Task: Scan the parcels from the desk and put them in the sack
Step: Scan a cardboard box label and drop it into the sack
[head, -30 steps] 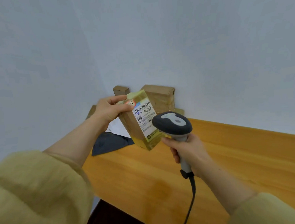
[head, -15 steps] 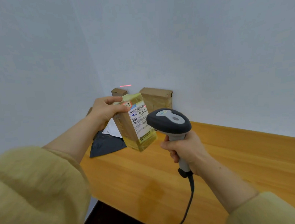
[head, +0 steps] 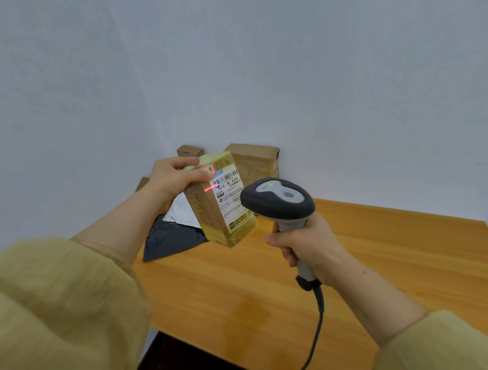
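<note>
Parcel (head: 210, 213), a tape-wrapped carton held upright above the desk (head: 360, 263) at nine o'clock from the scanner (head: 277, 199), looks stiff, light and slick, so the left hand (head: 175, 180) clamping its top end seems apt, while the right hand (head: 306, 247) grips the scanner's handle.

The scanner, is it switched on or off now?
On: a red line of light lies across the parcel held by the left hand, just ahead of the scanner in the right hand.
</note>
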Demonstrator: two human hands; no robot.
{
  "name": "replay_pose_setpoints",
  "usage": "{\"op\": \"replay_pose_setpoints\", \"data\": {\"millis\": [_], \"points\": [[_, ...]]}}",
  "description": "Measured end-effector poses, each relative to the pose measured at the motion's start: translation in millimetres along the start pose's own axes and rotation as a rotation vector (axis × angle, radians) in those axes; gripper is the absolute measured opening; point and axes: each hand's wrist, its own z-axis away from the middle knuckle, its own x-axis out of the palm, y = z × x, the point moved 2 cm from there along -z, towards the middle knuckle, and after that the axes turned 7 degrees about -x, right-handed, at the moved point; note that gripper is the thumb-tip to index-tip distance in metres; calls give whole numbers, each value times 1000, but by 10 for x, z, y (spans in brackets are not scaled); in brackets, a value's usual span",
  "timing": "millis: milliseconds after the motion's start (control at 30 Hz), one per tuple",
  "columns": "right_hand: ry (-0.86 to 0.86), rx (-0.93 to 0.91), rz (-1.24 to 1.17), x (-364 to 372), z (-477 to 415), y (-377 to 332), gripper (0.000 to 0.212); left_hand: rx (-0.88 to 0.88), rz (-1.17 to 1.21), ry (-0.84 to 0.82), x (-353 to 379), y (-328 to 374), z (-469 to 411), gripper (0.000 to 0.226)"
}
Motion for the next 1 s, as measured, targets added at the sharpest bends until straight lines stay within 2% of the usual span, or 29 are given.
{"op": "replay_pose_setpoints", "data": {"millis": [300,467,567,700,800,900,1000], "points": [[41,30,-20,13,-52,35,20,-4,-17,-11,-7,-62,-95,50],[44,37,-30,11,-73,71,14,-15,-16,-22,8,-108,-166,56],[123,66,-145,-42,-62,168,11,-50,17,-69,63,-183,-226,62],[393,178,-390,-333,-7,462,12,-166,31,-285,354,-280,-259,31],[561,296,-537,-703,195,778,20,-248,20,-472,747,-367,-185,62],[618,417,-618,-1038,512,1051,26,-252,3,-705,1220,-364,9,63],[626,504,-751,-1330,848,1258,33,-181,-71,-894,1723,-255,300,62]]}}
